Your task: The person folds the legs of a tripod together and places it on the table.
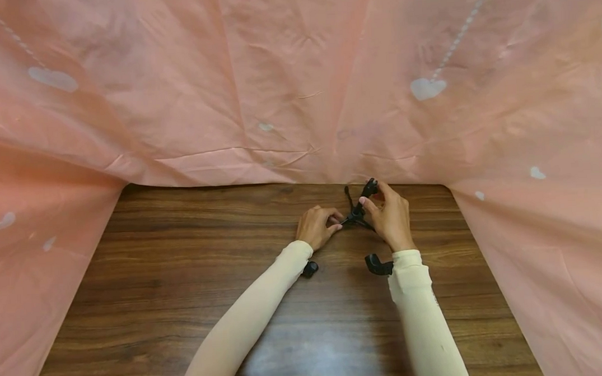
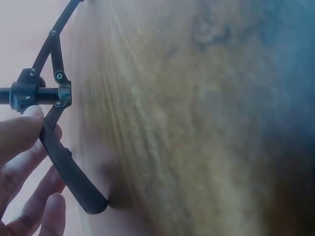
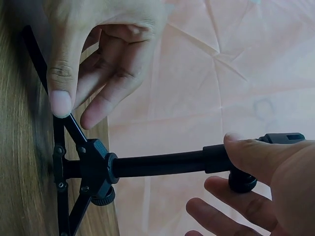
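Through my feeds I had the right hand gripping a black mini tripod by its upper post, while the left hand pinched one leg between thumb and fingers. The legs were spread below the hub, which carried a small knob. I had the tripod near the far edge of the wooden tabletop, right of that edge's middle; a pink heart-patterned sheet rose behind it.
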Demonstrator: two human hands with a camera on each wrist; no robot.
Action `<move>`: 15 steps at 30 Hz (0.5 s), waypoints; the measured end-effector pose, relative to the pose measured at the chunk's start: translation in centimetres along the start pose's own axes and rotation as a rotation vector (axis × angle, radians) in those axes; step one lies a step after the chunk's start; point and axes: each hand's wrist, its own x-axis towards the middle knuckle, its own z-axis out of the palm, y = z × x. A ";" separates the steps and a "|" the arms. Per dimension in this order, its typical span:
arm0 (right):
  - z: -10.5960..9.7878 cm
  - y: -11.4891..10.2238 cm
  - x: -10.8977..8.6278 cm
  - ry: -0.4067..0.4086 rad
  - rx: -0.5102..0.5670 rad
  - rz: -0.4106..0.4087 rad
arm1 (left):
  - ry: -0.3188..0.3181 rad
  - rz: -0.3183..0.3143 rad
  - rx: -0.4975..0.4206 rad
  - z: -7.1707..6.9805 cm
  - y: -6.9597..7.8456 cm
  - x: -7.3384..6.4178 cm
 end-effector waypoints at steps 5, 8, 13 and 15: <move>0.0 0.0 0.1 0.010 -0.022 -0.006 | 0.002 -0.002 -0.012 0.1 0.2 0.0; -0.1 -0.1 0.1 0.005 -0.039 -0.002 | 0.003 -0.005 -0.027 0.1 0.2 0.1; -0.2 -0.2 0.0 -0.009 -0.058 0.004 | 0.004 -0.009 -0.043 0.2 0.1 0.1; -0.3 -0.3 -0.1 -0.015 -0.064 0.009 | 0.008 -0.010 -0.049 0.2 0.1 0.0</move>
